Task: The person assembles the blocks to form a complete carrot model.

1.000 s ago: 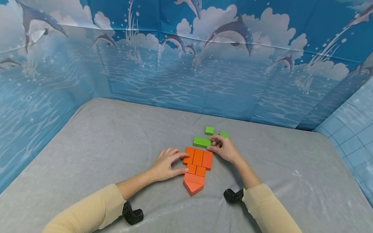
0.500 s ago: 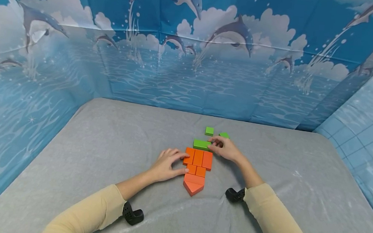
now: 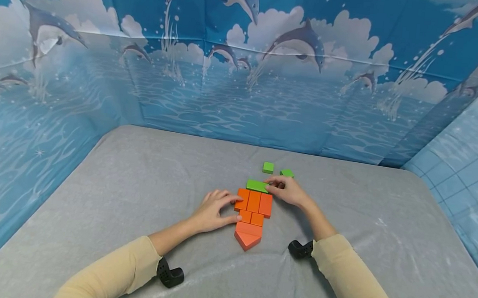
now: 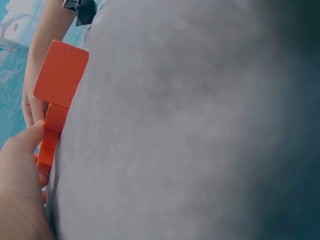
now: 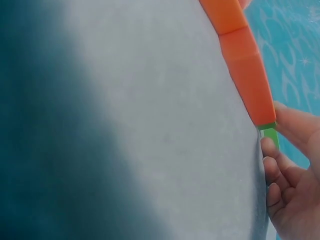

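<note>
My right hand (image 3: pixel 288 190) pinches the right end of a long green block (image 3: pixel 256 185), which lies right along the far edge of the orange blocks. In the right wrist view, a green strip of this block (image 5: pixel 270 136) shows between thumb and fingers. Three upright-laid orange blocks (image 3: pixel 253 201) form the far row. Nearer come two small orange blocks (image 3: pixel 256 219), then a wider orange block (image 3: pixel 249 229) and an orange triangular block (image 3: pixel 247 240) pointing toward me. On the left side, my left hand (image 3: pixel 212 212) touches the orange blocks with extended index finger and thumb.
Beyond the hands lie a small green block (image 3: pixel 268 167) and another green block (image 3: pixel 287 173), partly hidden by the right hand. Grey cloth (image 3: pixel 167 175) covers the table. Dolphin-print curtains (image 3: pixel 244 96) enclose the back and sides. Black wrist mounts (image 3: pixel 170 274) stick out from both sleeves.
The right hand has drawn the long green block slightly toward me, up against the orange row, and a touch left. The left hand has stayed in place.
</note>
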Demonstrator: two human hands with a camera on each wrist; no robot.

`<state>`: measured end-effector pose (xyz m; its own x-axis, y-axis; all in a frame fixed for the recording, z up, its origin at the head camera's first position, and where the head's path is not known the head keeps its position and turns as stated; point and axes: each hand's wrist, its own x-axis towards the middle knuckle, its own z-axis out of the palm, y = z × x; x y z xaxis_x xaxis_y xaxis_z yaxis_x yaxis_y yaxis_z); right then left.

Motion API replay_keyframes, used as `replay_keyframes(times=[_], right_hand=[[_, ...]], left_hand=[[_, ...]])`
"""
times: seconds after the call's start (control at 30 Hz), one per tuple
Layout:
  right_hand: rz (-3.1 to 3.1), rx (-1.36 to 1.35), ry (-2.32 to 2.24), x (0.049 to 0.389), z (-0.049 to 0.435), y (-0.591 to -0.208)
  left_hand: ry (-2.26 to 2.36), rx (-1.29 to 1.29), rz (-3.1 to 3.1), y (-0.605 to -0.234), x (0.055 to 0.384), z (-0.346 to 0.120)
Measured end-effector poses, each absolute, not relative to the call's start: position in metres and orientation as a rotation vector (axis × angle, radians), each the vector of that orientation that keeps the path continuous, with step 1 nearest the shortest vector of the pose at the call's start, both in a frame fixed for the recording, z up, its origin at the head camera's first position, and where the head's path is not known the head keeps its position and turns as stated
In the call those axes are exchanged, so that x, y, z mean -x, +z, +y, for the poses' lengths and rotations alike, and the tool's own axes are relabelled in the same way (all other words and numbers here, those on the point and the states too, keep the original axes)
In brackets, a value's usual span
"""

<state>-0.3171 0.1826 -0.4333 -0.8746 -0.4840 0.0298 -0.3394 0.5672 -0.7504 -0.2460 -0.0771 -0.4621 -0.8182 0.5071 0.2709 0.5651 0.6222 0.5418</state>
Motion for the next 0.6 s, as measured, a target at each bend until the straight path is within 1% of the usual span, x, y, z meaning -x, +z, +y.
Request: replay_keyframes(times=[0.13,0.33,0.4,0.6], right_hand=[[2.604,0.712,-1.193,0.314,0.181,-0.429],[2.562,0.724,-1.2,0.297,0.173,-0.403],[2.557,0.73,-1.198,0.295,0.171,-0.4],[2.587,0.756,-1.193,0.31,0.179,-0.423]], left_hand=[[-0.968,0.912,-2.742,-0.462,0.246,-0.077],[-0.965,0.913,-2.746,-0.463,0.246,-0.077],[-0.962,0.91,-2.747,-0.463,0.247,-0.077],[-0.96,0.905,-2.751,-0.463,0.246,-0.076]])
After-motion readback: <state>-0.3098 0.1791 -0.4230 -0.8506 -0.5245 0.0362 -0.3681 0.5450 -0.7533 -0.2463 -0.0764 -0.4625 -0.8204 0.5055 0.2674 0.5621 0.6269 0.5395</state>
